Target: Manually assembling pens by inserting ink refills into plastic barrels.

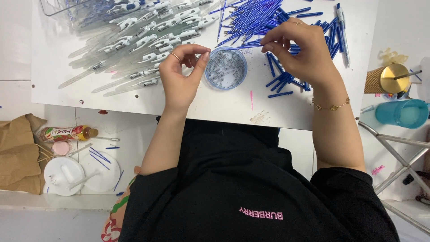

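the left hand (181,74) pinches something too small to make out between thumb and fingertips, just left of the round blue dish (225,68) of tiny metal springs. the right hand (298,49) nips the end of a blue refill (249,44) between thumb and forefinger, above the dish's right rim. a heap of blue refills (264,20) lies under and behind that hand; clear pen barrels (148,36) with white clips fan out left on the white board (224,105). lower left, a bottle (67,133) with a red and yellow label lies beside a brown paper bag (18,152) and a white lid (62,175); a teal cup (402,113) stands at the right
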